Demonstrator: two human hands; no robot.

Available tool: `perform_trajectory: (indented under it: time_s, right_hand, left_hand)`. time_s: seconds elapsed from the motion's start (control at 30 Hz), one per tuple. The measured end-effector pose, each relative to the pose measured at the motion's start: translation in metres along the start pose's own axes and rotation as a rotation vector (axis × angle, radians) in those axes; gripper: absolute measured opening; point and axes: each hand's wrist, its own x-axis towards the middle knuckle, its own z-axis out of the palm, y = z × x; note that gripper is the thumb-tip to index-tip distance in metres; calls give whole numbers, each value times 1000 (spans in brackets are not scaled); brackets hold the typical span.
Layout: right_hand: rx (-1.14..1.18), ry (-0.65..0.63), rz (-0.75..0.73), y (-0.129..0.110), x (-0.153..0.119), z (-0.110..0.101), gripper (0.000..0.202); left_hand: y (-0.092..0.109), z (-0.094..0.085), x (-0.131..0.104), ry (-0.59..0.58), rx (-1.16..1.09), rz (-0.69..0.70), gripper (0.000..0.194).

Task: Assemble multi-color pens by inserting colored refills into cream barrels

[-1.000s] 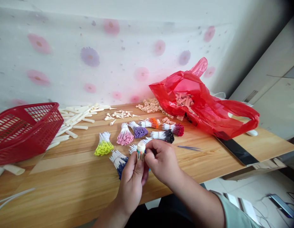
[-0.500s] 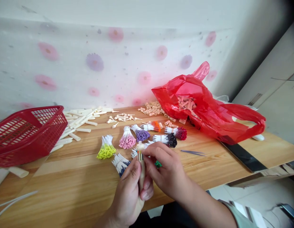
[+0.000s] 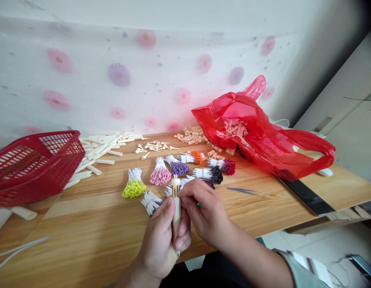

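My left hand (image 3: 160, 236) is wrapped around a cream multicolour pen (image 3: 176, 212), held nearly upright with its slotted top end up. Coloured pieces show in the slots. Close against the slots, the thumb and fingers of my right hand (image 3: 206, 212) are pinched together; whatever is between them is too small to make out. Around the hands lie rubber-banded bundles of thin white sticks with coloured ends: yellow (image 3: 134, 184), pink (image 3: 160, 172), purple (image 3: 178, 167), black (image 3: 211, 175) and navy (image 3: 151, 203). A green-ended one is mostly hidden behind my right hand.
On the left stands a red plastic basket (image 3: 38, 172) beside a pile of cream pen tubes (image 3: 98, 156). Small cream pointed pieces (image 3: 155, 147) and peach slotted pieces (image 3: 194, 135) lie farther back. A red plastic bag (image 3: 257, 140), tweezers (image 3: 242, 191) and a dark flat slab (image 3: 305, 196) are rightward.
The pen and both hands have shifted slightly left in view, and the pen now stands straighter. My right fingertips stay at its slotted top.
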Motion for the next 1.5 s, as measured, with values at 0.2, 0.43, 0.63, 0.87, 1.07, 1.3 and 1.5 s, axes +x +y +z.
perform_trajectory:
  time_s: [0.2,0.43,0.63,0.87,1.07,1.3,1.5]
  right_hand:
    - [74,37,-20,9,21,-16,24]
    - [110,-18,-10,11,26,-15,22]
    - [-133,21,-197,5,13,-13,23]
    - [-111,80,-158,2,-3,4,20]
    - [23,149,-152,9,-8,5,26]
    - [1,-153,234,12,20,-22,27]
    - [-206,-402,282,16,25,-31,37]
  left_hand:
    - [3,-2,-2,-161,-5,-46,32]
    - [4,0,-1,-207,-9,-27,37]
    - [1,1,1,-94,41,-11,36]
    - [-2,4,4,82,18,23,37]
    - [0,4,3,36,61,23,35]
    - [8,-2,4,-48,627,13,37]
    - [12,-9,8,0,966,53,32]
